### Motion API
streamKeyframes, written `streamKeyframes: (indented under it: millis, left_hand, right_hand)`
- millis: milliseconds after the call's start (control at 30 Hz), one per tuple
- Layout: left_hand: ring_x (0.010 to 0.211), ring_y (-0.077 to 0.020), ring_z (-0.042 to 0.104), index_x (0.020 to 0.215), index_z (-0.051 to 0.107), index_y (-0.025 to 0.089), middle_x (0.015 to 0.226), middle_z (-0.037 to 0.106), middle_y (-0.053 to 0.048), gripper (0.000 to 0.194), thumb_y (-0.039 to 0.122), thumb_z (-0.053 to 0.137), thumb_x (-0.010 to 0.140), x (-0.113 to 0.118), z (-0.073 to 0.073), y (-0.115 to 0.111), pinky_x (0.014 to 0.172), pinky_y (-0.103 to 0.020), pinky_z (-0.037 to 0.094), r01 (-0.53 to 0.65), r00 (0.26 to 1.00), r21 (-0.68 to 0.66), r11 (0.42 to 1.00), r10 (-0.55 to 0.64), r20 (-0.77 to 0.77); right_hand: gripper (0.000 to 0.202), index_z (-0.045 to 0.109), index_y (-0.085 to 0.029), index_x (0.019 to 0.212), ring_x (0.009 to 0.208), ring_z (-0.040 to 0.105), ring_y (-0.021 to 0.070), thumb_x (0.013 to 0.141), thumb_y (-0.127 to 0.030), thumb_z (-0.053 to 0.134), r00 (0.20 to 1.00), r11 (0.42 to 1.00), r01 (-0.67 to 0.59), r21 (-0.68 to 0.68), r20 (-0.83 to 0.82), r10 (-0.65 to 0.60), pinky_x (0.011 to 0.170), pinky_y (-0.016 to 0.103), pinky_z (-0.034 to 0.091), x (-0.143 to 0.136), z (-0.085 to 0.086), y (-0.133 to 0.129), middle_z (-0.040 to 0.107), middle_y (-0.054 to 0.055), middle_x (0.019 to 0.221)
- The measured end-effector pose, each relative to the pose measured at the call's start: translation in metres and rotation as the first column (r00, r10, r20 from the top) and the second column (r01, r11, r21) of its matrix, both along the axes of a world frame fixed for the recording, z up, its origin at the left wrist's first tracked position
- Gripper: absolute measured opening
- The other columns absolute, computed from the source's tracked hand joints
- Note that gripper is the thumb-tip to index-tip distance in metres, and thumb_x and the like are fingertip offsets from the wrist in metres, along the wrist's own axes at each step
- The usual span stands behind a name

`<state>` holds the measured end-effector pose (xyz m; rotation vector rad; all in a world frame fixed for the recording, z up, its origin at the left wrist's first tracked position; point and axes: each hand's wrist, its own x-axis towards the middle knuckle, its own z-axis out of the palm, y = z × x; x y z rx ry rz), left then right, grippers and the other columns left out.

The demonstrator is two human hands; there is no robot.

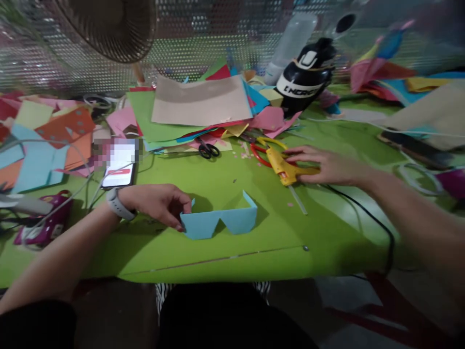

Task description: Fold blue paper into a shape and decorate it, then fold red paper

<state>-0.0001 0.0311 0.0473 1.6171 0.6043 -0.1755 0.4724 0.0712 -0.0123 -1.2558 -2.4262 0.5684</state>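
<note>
Light blue paper glasses (238,220) stand on the green table in front of me, with folded side pieces pointing away. My left hand (160,203) pinches their left end between thumb and fingers. To the right, a yellow hot glue gun (281,167) lies on the table, a clear glue stick (298,201) sticking out of its back end. My right hand (323,165) is on its handle, the thumb on the near side and the fingers on the far side. A black cord runs from under my right wrist toward the table edge.
Beyond the glasses lie black-handled scissors (209,150), red and yellow pliers (260,151), and a stack of coloured sheets (199,104). A phone (119,167) and paper scraps (36,155) are at left. A black bottle (305,80) and a fan (112,29) stand at the back.
</note>
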Motion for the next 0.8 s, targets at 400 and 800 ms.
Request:
streamKeyframes:
  millis: [400, 800]
  left_hand:
    - [0.063, -0.0123, 0.065, 0.087, 0.068, 0.016, 0.071, 0.073, 0.000, 0.021, 0.028, 0.081, 0.076, 0.003, -0.015, -0.004, 0.058, -0.021, 0.048, 0.005, 0.999, 0.005, 1.000, -0.005, 0.046]
    - [0.063, -0.0117, 0.065, 0.083, 0.067, 0.016, 0.070, 0.072, 0.001, 0.030, 0.033, 0.088, 0.069, 0.002, -0.016, -0.004, 0.059, -0.021, 0.048, -0.030, 0.997, -0.068, 0.997, 0.035, 0.076]
  right_hand:
    - [0.021, 0.073, -0.028, 0.095, 0.092, 0.066, 0.0257, 0.090, -0.042, 0.059, 0.997, 0.976, -0.058, 0.209, -0.038, 0.067, 0.087, 0.044, 0.049, -0.128, 0.067, 0.014, 0.073, 0.009, 0.100]
    - [0.016, 0.066, -0.016, 0.106, 0.102, 0.051, 0.0294, 0.094, -0.021, 0.057, 0.895, 0.909, -0.280, 0.309, 0.426, 0.131, 0.083, 0.038, 0.028, -0.319, 0.023, 0.053, 0.065, 0.014, 0.109]
